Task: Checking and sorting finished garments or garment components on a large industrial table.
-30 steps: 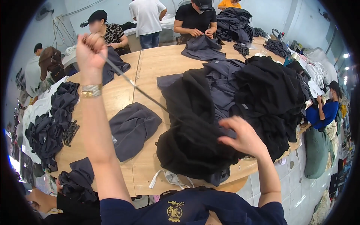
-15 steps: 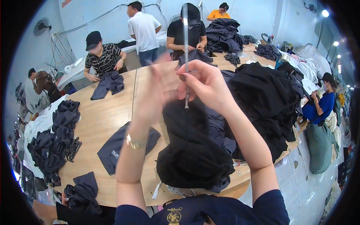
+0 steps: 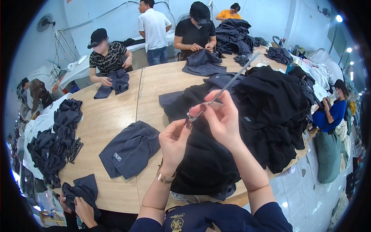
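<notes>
My right hand [image 3: 223, 123] is closed around a thin metal rod [image 3: 238, 74], which slants up and to the right from my fingers. At the rod's lower end is a small metal tip, where my left hand [image 3: 174, 141] pinches with thumb and forefinger. A small dark bit shows at that pinch, too small to name. Both hands are raised over a black garment [image 3: 203, 164] that lies on the table's near side. Left of it a folded dark grey garment [image 3: 129, 150] with a light patch rests flat on the wood.
A big pile of black garments [image 3: 270, 116] covers the table's right side. Dark grey garments [image 3: 63, 135] are heaped at the left edge of the wooden table [image 3: 112, 108]. Co-workers handle grey cloth across the table; another person's hands [image 3: 83, 208] hold a garment at the lower left.
My left hand has moved right and down to the rod's tip, and now pinches there. My right hand has lowered and tilted the rod from upright to a slant.
</notes>
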`<state>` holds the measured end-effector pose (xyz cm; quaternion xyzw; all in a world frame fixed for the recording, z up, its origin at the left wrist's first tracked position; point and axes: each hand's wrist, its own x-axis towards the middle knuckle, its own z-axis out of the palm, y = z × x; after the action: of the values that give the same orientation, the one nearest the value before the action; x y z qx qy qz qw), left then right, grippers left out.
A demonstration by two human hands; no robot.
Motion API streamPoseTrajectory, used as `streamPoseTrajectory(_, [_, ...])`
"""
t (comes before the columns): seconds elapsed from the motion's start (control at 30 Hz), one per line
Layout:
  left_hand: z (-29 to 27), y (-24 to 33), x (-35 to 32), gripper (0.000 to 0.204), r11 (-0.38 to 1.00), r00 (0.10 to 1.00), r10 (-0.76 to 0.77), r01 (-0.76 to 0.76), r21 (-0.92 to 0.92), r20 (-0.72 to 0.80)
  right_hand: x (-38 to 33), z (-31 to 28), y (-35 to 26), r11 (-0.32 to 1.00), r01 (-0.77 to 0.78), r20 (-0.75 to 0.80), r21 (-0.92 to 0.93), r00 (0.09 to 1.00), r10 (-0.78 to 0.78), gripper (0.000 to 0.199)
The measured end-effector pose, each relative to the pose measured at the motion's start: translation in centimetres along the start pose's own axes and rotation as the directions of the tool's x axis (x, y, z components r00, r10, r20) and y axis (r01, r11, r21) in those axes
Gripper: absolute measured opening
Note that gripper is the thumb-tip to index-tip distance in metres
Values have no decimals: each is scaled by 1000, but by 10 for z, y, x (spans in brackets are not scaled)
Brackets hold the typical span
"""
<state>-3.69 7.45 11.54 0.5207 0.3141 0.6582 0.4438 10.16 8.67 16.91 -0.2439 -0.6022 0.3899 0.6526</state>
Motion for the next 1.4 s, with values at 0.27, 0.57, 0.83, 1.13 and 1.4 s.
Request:
streamPoseTrajectory(0.27, [-4,4,-13,12,998,988,-48,40,58,144,-21,-5,23,772,387,26,-504,900,-434,11])
streamPoseTrajectory(0.57, [-27,14,-5,16,985,997,-71,69,-160,-7,-76,-40,28,847,-390,254,-362,832,492,14])
streamPoseTrajectory(0.83, [-38,37,16,15,914,923,128,-252,-318,-363,-109,-61,43,585,-101,286,-804,798,531,33])
streamPoseTrajectory(1.13, [-52,51,53,29,817,942,316,-333,471,117,26,-63,-11,319,239,178,-917,962,-209,22])
streamPoseTrajectory(1.4, [-6,86,105,32,371,874,277,-481,794,400,81,-8,-15,-16,442,410,-897,816,-408,24])
